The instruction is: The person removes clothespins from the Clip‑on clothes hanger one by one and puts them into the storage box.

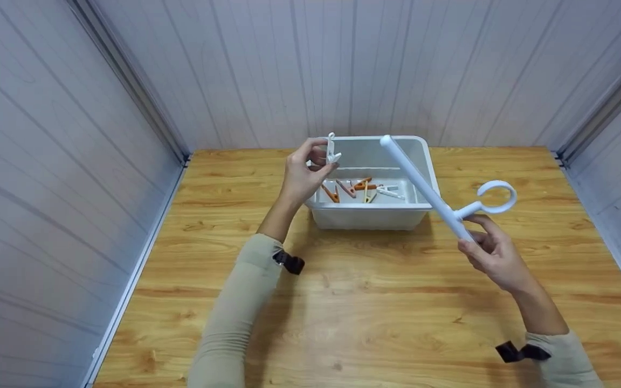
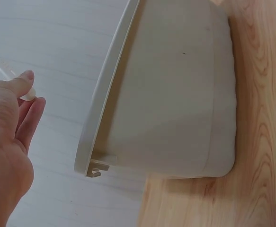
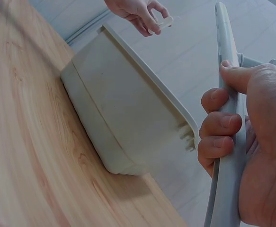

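Observation:
My left hand (image 1: pixel 302 173) pinches a white clothespin (image 1: pixel 331 148) above the left rim of a white plastic bin (image 1: pixel 370 219). In the left wrist view, the clothespin (image 2: pixel 7 70) pokes out past the thumb and fingertips. My right hand (image 1: pixel 499 260) grips a white hanger (image 1: pixel 418 180) by one end of its bar, right of the bin. The bar slants up and left across the bin's right side, and the hanger's round hook points right. Curled fingers (image 3: pixel 221 124) wrap the bar in the right wrist view.
Inside the bin lie several clothespins: orange ones (image 1: pixel 331 194), a pinkish one (image 1: pixel 346 188), a yellowish one (image 1: pixel 366 192) and white ones (image 1: pixel 391 192). The bin stands at the back of a wooden table (image 1: pixel 353 312). Pale panel walls (image 1: pixel 256 70) enclose the back and both sides.

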`<act>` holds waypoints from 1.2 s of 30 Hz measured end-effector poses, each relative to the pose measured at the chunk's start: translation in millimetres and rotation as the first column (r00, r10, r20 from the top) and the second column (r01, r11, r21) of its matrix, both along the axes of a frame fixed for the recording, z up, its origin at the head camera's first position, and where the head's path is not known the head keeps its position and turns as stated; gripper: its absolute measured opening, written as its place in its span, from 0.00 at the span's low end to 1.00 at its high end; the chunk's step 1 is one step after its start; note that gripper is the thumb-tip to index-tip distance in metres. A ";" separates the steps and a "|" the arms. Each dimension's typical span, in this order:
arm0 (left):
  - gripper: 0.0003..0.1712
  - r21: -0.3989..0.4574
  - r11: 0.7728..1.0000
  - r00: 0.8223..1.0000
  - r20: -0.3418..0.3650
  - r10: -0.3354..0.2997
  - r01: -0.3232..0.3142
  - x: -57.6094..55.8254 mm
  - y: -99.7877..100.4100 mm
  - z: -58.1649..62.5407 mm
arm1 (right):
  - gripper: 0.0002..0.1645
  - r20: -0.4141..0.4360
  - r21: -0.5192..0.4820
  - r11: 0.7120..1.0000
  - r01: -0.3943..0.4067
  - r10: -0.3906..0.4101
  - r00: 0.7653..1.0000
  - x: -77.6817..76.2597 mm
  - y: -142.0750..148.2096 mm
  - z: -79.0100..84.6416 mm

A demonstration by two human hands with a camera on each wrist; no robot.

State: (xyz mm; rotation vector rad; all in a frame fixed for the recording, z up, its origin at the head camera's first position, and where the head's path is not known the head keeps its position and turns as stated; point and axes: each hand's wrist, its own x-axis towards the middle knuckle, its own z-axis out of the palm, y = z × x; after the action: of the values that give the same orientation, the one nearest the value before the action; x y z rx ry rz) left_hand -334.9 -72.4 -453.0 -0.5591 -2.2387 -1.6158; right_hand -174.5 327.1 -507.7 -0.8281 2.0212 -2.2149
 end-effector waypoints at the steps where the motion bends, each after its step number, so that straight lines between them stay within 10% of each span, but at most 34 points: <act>1: 0.25 -0.012 1.000 1.000 0.007 -0.003 0.003 -1.3 -0.6 -0.2 | 0.36 0.003 0.002 1.000 0.004 -0.004 1.000 0.3 1.3 -0.3; 13: 0.31 -0.130 0.991 0.981 0.195 -0.008 0.034 -6.9 -1.0 1.2 | 0.36 0.009 0.023 0.999 0.024 -0.025 1.000 1.4 5.7 -2.7; 22: 0.42 0.100 0.995 0.987 0.152 -0.046 0.031 -6.8 0.0 -0.6 | 0.34 0.009 0.061 0.997 0.041 -0.042 0.999 0.4 5.5 -3.9; 36: 0.41 0.001 0.999 0.994 0.105 -0.035 0.035 -0.2 -17.8 -4.5 | 0.33 0.012 0.160 0.985 0.063 -0.066 0.998 -1.8 8.5 -2.7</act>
State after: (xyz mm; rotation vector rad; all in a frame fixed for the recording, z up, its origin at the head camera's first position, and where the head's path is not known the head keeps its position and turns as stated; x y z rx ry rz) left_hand -335.1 -90.1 -457.5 -0.5272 -2.3169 -1.6984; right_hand -176.3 335.6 -510.4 -0.7353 2.2118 -2.0487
